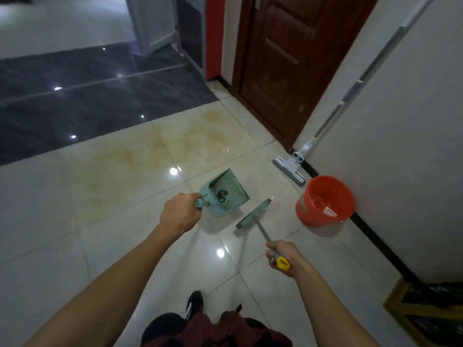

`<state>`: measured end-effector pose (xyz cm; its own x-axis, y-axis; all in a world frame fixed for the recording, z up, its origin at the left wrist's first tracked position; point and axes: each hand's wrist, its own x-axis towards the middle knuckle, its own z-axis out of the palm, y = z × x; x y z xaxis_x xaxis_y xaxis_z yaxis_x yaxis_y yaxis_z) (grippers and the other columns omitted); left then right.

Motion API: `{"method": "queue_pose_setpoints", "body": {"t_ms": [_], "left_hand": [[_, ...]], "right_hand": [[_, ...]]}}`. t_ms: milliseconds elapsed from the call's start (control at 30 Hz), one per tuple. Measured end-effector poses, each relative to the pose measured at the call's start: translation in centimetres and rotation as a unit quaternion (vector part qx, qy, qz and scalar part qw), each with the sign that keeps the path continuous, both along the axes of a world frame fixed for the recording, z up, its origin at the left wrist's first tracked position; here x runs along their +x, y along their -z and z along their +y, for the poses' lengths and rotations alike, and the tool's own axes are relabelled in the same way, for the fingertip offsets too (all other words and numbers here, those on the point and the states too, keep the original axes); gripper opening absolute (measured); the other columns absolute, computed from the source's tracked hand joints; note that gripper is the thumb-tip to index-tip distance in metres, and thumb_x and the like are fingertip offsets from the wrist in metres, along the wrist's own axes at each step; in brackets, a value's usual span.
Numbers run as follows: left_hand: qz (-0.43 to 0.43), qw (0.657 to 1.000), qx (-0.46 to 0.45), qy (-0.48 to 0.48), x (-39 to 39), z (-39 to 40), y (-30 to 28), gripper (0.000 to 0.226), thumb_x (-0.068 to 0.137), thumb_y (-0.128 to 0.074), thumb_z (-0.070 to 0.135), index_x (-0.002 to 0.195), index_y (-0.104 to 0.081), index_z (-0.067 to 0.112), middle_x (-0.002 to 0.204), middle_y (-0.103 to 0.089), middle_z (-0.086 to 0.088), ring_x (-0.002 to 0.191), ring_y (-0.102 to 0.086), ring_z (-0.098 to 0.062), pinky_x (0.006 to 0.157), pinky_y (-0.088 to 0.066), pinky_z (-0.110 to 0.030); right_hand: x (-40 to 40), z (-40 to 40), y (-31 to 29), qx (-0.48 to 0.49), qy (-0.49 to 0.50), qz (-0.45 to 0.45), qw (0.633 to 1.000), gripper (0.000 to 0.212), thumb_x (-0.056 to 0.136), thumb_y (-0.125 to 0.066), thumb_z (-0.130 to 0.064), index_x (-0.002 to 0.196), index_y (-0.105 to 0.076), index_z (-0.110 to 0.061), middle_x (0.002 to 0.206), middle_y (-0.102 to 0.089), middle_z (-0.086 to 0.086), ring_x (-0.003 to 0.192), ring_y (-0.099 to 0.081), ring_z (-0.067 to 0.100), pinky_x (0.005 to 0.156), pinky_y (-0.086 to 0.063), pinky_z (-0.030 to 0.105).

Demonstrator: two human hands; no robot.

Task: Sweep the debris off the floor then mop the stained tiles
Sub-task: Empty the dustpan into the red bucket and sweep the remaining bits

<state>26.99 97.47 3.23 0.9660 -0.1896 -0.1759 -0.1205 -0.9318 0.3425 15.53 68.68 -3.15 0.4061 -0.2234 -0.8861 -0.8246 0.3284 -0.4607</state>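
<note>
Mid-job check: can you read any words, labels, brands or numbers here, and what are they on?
No text can be read anywhere.
Bucket: a yellow-green printed patch on its outer left side, too blurred to read.
Inside the bucket: a pale scrap with a reddish mark, unreadable.
Dustpan, broom, mop and door: no lettering visible.

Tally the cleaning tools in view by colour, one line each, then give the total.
Green: 2, the dustpan in the left hand and the broom in the right hand
Orange: 1, the bucket
White and grey: 1, the mop leaning on the wall
Total: 4
</note>
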Motion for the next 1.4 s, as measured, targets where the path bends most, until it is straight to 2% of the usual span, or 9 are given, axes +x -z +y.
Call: {"method": "queue_pose_setpoints", "body": {"t_ms": [233, 333, 433, 600, 800, 933, 1100, 1233, 1400], "left_hand": [[0.025, 0.986, 0.03, -0.161, -9.4, 8.0, 1.2, 0.017, 0.093, -0.057, 0.023, 0.102, -0.071, 0.024, 0.074, -0.066, -0.004, 0.063, -0.061, -0.026, 0.06, -0.054, -0.035], [0.041, 0.972, 0.038, -0.229, -13.3, 11.3, 1.8, 0.016, 0.093, -0.057, 0.026, 0.103, -0.07, 0.027, 0.073, -0.065, -0.003, 0.063, -0.062, -0.026, 0.063, -0.059, -0.04], [0.056, 0.958, 0.048, -0.277, -15.9, 14.6, 2.1, 0.013, 0.093, -0.057, 0.024, 0.098, -0.069, 0.028, 0.07, -0.064, -0.001, 0.061, -0.062, -0.024, 0.062, -0.059, -0.039], [0.081, 0.934, 0.05, -0.345, -18.9, 20.4, 3.1, 0.01, 0.092, -0.056, 0.024, 0.089, -0.065, 0.028, 0.069, -0.062, 0.0, 0.06, -0.062, -0.022, 0.061, -0.059, -0.038], [0.098, 0.913, 0.048, -0.392, -20.6, 28.9, 4.9, 0.008, 0.093, -0.058, 0.025, 0.092, -0.066, 0.026, 0.072, -0.064, -0.001, 0.063, -0.062, -0.023, 0.062, -0.058, -0.036], [0.121, 0.899, 0.037, -0.419, -21.4, 35.9, 6.1, 0.007, 0.092, -0.06, 0.027, 0.094, -0.066, 0.025, 0.078, -0.067, -0.005, 0.07, -0.065, -0.028, 0.067, -0.059, -0.037], [0.145, 0.858, 0.014, -0.492, -24.3, 42.9, 6.5, 0.004, 0.09, -0.062, 0.026, 0.089, -0.066, 0.025, 0.082, -0.069, -0.008, 0.074, -0.064, -0.032, 0.068, -0.056, -0.036], [0.165, 0.836, -0.004, -0.523, -26.6, 45.9, 7.1, 0.004, 0.09, -0.061, 0.027, 0.087, -0.064, 0.026, 0.081, -0.068, -0.004, 0.072, -0.064, -0.029, 0.066, -0.056, -0.034], [0.179, 0.831, -0.004, -0.527, -27.8, 46.5, 7.5, 0.005, 0.09, -0.062, 0.026, 0.092, -0.066, 0.027, 0.082, -0.067, -0.003, 0.074, -0.064, -0.028, 0.066, -0.055, -0.033]], "right_hand": [[1.6, 5.7, 2.6, 0.039, -0.114, 0.009, 0.993, 0.003, 0.095, -0.051, 0.004, 0.096, -0.052, 0.006, 0.06, -0.051, 0.013, 0.038, -0.045, 0.014, 0.034, -0.035, 0.018], [1.4, 8.4, 4.0, 0.058, -0.151, 0.014, 0.987, 0.012, 0.093, -0.053, 0.002, 0.103, -0.054, 0.008, 0.063, -0.055, 0.016, 0.039, -0.047, 0.015, 0.037, -0.037, 0.02], [1.7, 11.3, 5.0, 0.066, -0.18, 0.017, 0.981, 0.019, 0.093, -0.055, 0.0, 0.109, -0.054, 0.009, 0.064, -0.058, 0.017, 0.042, -0.047, 0.016, 0.038, -0.038, 0.021], [3.2, 16.8, 5.5, 0.059, -0.232, 0.03, 0.97, 0.016, 0.094, -0.053, -0.001, 0.108, -0.054, 0.007, 0.073, -0.059, 0.02, 0.042, -0.048, 0.016, 0.038, -0.038, 0.021], [4.9, 24.6, 6.3, 0.008, -0.364, 0.02, 0.931, 0.015, 0.089, -0.056, 0.0, 0.101, -0.064, 0.004, 0.069, -0.061, 0.02, 0.05, -0.053, 0.02, 0.044, -0.041, 0.024], [6.0, 31.7, 6.5, -0.001, -0.429, 0.025, 0.903, 0.009, 0.086, -0.058, 0.001, 0.093, -0.064, 0.002, 0.073, -0.06, 0.02, 0.047, -0.049, 0.02, 0.044, -0.04, 0.024], [5.9, 40.6, 7.0, -0.006, -0.502, 0.039, 0.864, 0.012, 0.086, -0.057, 0.0, 0.095, -0.065, 0.001, 0.074, -0.06, 0.02, 0.047, -0.049, 0.018, 0.045, -0.04, 0.024], [5.4, 45.7, 8.0, 0.007, -0.555, 0.057, 0.83, 0.011, 0.09, -0.055, -0.004, 0.098, -0.061, -0.003, 0.072, -0.061, 0.019, 0.047, -0.048, 0.018, 0.045, -0.039, 0.024], [5.2, 47.8, 8.6, 0.013, -0.596, 0.077, 0.799, 0.012, 0.097, -0.05, -0.005, 0.106, -0.058, -0.001, 0.08, -0.063, 0.024, 0.049, -0.047, 0.019, 0.044, -0.042, 0.025]]}}
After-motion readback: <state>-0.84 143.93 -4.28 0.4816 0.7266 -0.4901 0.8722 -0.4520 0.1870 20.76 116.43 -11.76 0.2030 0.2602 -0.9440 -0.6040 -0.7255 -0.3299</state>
